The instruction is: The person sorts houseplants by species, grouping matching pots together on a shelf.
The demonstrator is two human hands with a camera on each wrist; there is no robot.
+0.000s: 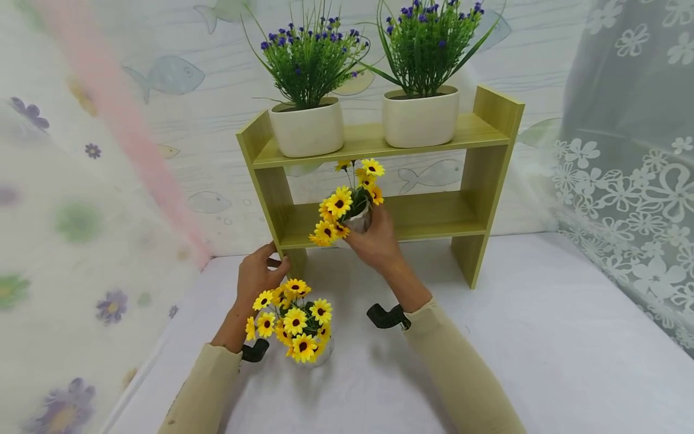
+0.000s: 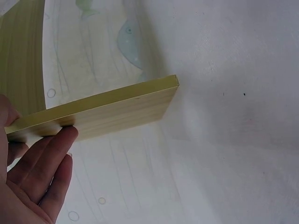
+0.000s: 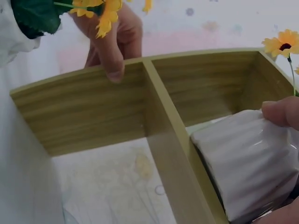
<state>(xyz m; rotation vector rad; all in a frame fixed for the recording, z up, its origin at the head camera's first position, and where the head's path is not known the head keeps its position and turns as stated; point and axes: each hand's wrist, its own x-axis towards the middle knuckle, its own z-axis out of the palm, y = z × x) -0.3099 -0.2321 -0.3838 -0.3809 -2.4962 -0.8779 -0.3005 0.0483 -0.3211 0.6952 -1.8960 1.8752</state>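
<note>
- Head: bright, diffuse light is casting soft shadows on the desk (image 1: 542, 337).
- Left wrist: dimmer, greyer tones are prevailing.
- Right wrist: highlights are streaking the pot (image 3: 247, 158); distortion is bowing the shelf (image 3: 88, 109).

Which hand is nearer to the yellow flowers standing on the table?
Left. The left hand grips the left side of the shelf, just behind the flowers; the right hand is farther away and higher, holding another flower pot.

The right arm (image 1: 461, 367) reaches forward, fingers (image 1: 378, 218) curled.
</note>
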